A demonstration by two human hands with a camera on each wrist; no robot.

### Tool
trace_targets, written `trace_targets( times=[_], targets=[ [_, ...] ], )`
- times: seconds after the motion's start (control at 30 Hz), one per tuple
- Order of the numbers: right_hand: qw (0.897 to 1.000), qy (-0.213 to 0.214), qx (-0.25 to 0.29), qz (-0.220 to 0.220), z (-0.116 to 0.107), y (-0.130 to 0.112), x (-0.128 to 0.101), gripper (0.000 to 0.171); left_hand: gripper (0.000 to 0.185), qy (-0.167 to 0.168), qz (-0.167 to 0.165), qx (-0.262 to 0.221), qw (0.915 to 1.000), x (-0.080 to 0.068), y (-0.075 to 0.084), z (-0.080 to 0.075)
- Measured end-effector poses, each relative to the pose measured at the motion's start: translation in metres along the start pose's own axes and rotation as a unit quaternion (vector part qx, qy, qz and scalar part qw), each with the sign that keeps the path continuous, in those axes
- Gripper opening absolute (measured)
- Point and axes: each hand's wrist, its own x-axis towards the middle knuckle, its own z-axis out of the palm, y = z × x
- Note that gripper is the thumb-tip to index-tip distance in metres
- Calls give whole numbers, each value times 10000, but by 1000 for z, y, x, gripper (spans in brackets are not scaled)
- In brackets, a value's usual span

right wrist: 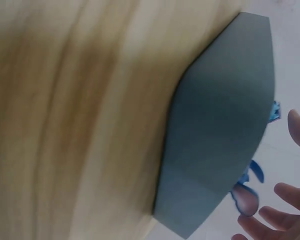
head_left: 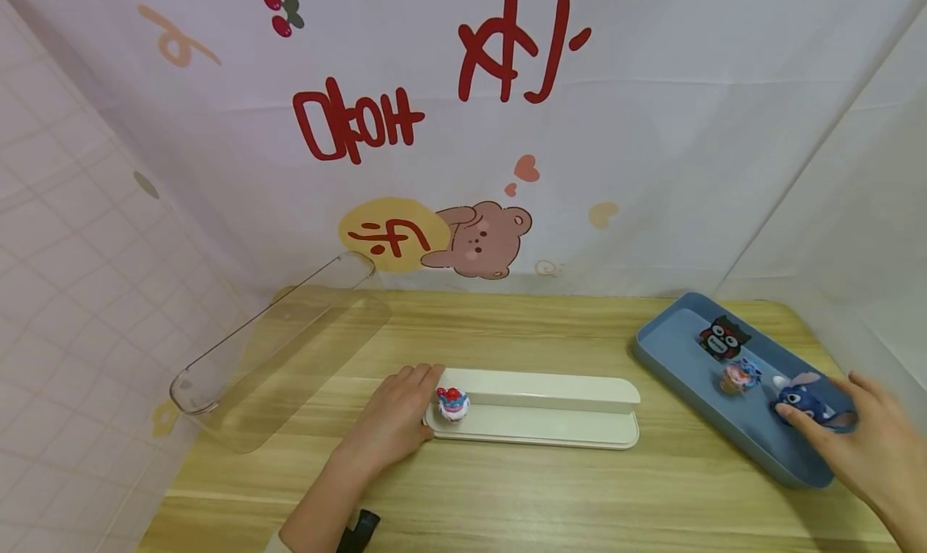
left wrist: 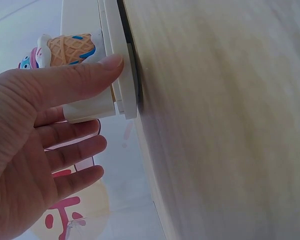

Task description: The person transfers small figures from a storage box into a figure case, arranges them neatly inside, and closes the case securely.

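My left hand (head_left: 398, 408) grips the left end of a white two-step display stand (head_left: 536, 428). Its thumb presses the front edge in the left wrist view, and the other fingers reach behind. On the stand's lower step, beside that hand, sits a small ice-cream-cone figurine (head_left: 453, 405) with a red top. Over the near end of a blue tray (head_left: 731, 424), my right hand (head_left: 872, 432) is spread around a blue long-eared figurine (head_left: 802, 398), fingers apart. The right wrist view shows the tray's outer side, which hides most of that figurine.
Also in the tray are an owl figure (head_left: 724, 338) and another ice-cream-cone figurine (head_left: 739, 376). A clear plastic cover (head_left: 282, 360) stands at the left of the wooden table (head_left: 507, 505). A printed white cloth (head_left: 652, 134) hangs behind.
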Motion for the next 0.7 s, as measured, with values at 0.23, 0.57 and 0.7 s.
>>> trace_targets(
  times=[0.23, 0.57, 0.7],
  targets=[
    [9979, -485, -423, 113, 5, 11, 6, 87, 89, -12, 4, -2, 10000, 0, 0, 1],
    [9956, -695, -585, -215, 6, 20, 16, 80, 89, -38, -28, -75, 10000, 0, -1, 2],
    [9943, -817, -654, -176, 7, 22, 19, 75, 90, -61, -50, -92, 9999, 0, -1, 2]
  ],
)
